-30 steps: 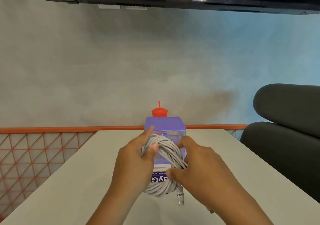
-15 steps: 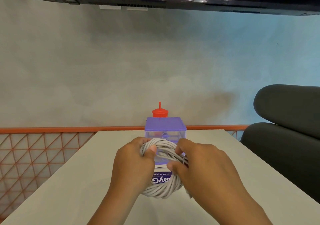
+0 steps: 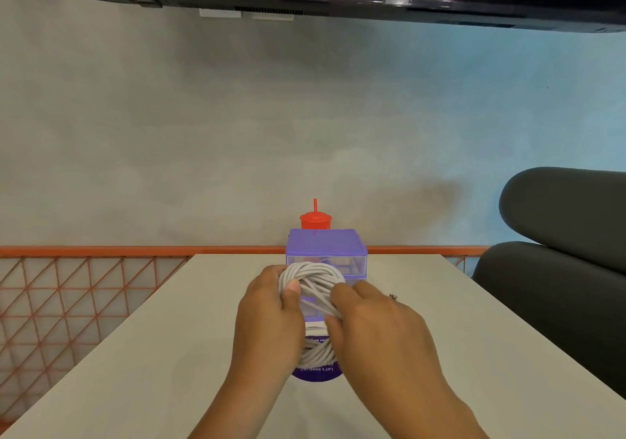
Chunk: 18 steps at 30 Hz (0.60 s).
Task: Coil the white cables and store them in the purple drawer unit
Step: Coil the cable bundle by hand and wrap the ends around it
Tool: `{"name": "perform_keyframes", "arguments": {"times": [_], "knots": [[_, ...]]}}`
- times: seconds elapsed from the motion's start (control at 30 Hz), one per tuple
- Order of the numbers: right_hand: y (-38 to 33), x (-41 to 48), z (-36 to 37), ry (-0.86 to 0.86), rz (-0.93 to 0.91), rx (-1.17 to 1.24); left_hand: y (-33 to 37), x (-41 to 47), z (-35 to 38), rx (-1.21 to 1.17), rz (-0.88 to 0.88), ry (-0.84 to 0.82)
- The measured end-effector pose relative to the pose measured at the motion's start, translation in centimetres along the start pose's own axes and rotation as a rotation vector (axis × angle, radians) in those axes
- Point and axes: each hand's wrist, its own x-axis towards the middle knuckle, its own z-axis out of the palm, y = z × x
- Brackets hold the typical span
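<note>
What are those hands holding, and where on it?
A coiled white cable: the left hand grips its left side, the right hand its right side.

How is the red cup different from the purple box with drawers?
The box is square and purple with see-through drawers; the cup is round and red with a straw. The box stands in front; the cup is behind it, so only its lid and straw show. The cable coil held in the left hand and right hand covers part of the box, not the cup. Both stand upright.

Head-worn wide-angle view, facing forward along the table (image 3: 152,371) toward the wall (image 3: 237,133)
</note>
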Motion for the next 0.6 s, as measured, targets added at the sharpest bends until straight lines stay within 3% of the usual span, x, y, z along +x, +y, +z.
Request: {"name": "perform_keyframes", "arguments": {"times": [0.17,0.23,0.33,0.6], "knots": [[0.7,0.2,-2.0,-0.229,-0.006,0.382,0.2,0.2,-0.6,-0.005,0.022,0.051],[1.4,0.3,-2.5,-0.184,0.036,0.577,0.3,0.3,-0.7,-0.006,0.046,0.050],[2.5,0.6,-2.5,-0.103,0.114,0.546,0.6,0.2,-0.7,-0.002,0.038,0.039],[3.1,0.9,-2.9,-0.228,0.210,0.695,0.8,0.2,-0.9,-0.070,0.009,-0.046]]}}
